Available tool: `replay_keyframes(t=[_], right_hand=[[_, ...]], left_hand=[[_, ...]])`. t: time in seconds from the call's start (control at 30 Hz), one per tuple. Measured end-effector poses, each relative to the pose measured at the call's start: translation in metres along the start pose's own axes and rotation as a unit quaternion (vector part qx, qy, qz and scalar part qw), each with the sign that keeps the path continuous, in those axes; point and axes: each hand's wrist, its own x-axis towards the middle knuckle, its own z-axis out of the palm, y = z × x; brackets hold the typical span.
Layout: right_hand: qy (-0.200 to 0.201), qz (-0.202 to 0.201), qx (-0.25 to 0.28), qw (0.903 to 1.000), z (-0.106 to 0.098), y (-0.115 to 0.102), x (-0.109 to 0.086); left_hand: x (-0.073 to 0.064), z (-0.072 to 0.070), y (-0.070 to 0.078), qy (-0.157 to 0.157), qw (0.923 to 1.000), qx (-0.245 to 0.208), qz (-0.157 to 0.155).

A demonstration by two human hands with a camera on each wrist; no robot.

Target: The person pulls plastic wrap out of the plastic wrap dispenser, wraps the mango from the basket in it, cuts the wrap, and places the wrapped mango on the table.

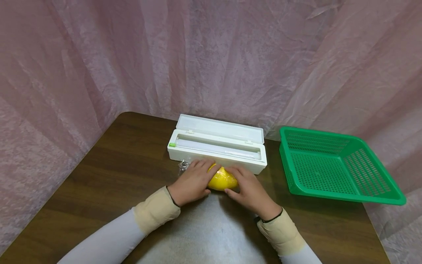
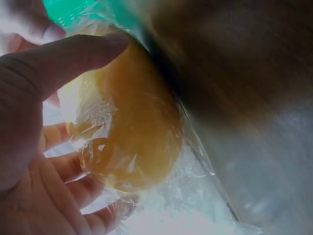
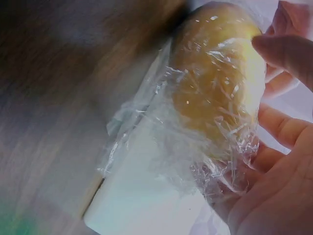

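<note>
A yellow oval fruit (image 1: 222, 180) wrapped in transparent cling film is held between both hands, just in front of the white cling film dispenser (image 1: 217, 154). My left hand (image 1: 193, 182) grips its left end, with the thumb over the fruit (image 2: 137, 112) in the left wrist view. From the other end, the right hand (image 1: 252, 189) holds it with curled fingers and thumb. Loose, crumpled cling film (image 3: 220, 171) hangs off the fruit near the right fingers. Another bunch of film (image 1: 183, 167) sticks out beyond the left hand. The fruit's underside is hidden.
The dispenser's lid (image 1: 221, 128) stands open at the back, showing a film roll (image 1: 214, 147) and a green slider (image 1: 172, 145) at the left end. A green plastic basket (image 1: 319, 172) sits on the right of the brown wooden table (image 1: 99, 176). Behind hangs a pink curtain (image 1: 211, 58).
</note>
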Motion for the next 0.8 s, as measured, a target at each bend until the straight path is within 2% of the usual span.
replay_keyframes(t=[0.13, 0.33, 0.8], right_hand=[[0.0, 0.0, -0.02, 0.9998, 0.0041, 0.002, -0.0006], [-0.003, -0.002, -0.021, 0.9998, 0.0074, 0.0069, -0.0006], [-0.067, 0.02, 0.055, 0.9961, 0.001, 0.0085, -0.0037]], left_hand=[[0.0031, 0.0019, -0.0013, -0.008, 0.9999, -0.005, -0.004], [0.0076, 0.0015, -0.0033, 0.007, 0.9997, -0.023, -0.005], [0.0065, 0.0005, -0.0023, -0.018, 0.9989, -0.044, 0.0]])
